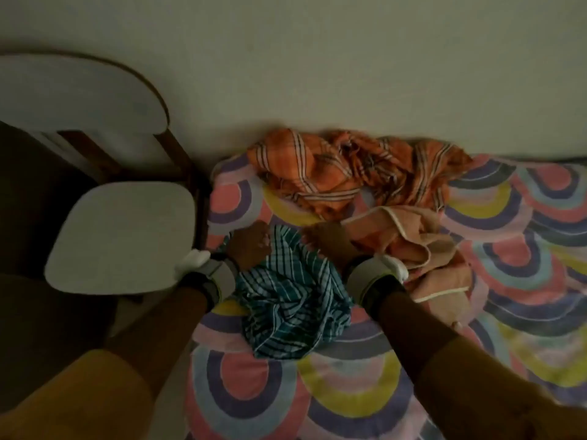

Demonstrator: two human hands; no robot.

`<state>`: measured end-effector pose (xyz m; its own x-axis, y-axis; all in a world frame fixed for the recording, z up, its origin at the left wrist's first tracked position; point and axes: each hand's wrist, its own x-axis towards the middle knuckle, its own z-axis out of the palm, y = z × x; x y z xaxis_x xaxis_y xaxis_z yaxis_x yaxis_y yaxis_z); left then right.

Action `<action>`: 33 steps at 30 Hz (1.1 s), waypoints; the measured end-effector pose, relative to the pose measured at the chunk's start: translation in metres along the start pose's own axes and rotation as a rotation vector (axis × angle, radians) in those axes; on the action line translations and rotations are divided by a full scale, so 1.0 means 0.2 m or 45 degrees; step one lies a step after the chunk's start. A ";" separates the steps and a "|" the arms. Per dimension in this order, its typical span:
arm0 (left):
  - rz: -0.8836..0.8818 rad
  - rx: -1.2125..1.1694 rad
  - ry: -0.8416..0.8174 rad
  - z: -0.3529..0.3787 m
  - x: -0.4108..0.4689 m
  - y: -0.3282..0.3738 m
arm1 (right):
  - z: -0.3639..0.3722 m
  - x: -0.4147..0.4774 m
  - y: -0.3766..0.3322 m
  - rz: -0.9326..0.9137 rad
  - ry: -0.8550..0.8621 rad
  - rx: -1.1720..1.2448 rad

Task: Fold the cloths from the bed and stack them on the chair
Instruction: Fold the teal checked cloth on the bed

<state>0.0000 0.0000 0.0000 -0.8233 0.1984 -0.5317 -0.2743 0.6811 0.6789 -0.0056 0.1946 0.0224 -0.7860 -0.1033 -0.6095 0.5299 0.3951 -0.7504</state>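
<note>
Our left hand (249,246) and right hand (327,241) seem to pinch, fingers curled, the teal striped cloth (292,296) crumpled on the bed (349,392); the chair (124,236) stands at its nine o'clock.

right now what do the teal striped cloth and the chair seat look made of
Teal striped cloth: thin woven fabric, likely cotton, matte; it crumples into fine folds. Chair seat: smooth, rigid, pale, perhaps plastic or painted wood; flat with rounded corners, no grain visible.
</note>
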 end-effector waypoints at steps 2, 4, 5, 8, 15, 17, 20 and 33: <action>-0.049 0.174 -0.111 0.16 0.06 -0.20 | 0.11 0.13 0.24 -0.038 -0.029 -0.257; -0.051 0.383 -0.206 0.27 0.05 -0.35 | 0.20 0.15 0.50 0.067 -0.188 -0.562; -0.013 0.460 -0.264 0.34 0.05 -0.43 | 0.26 0.17 0.64 0.101 -0.234 -0.690; 0.249 0.732 -0.298 0.47 0.03 -0.57 | 0.36 0.13 0.86 0.084 -0.072 -0.939; 0.451 0.848 -0.319 0.57 -0.07 -0.52 | 0.31 0.08 0.88 0.062 0.164 -0.509; 0.371 0.800 -0.370 0.57 -0.11 -0.50 | 0.24 0.03 0.73 0.118 0.115 -0.322; 0.364 0.674 -0.318 0.46 -0.23 -0.27 | 0.10 -0.13 0.40 0.164 -0.066 0.368; 0.694 -0.272 0.438 0.04 -0.87 0.75 | -0.10 -0.65 -0.48 0.066 0.240 1.063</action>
<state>0.1065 0.0737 0.1906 -0.9733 0.2141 0.0824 0.1618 0.3863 0.9081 0.0388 0.1883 0.1794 -0.7547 0.0789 -0.6513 0.5695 -0.4140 -0.7101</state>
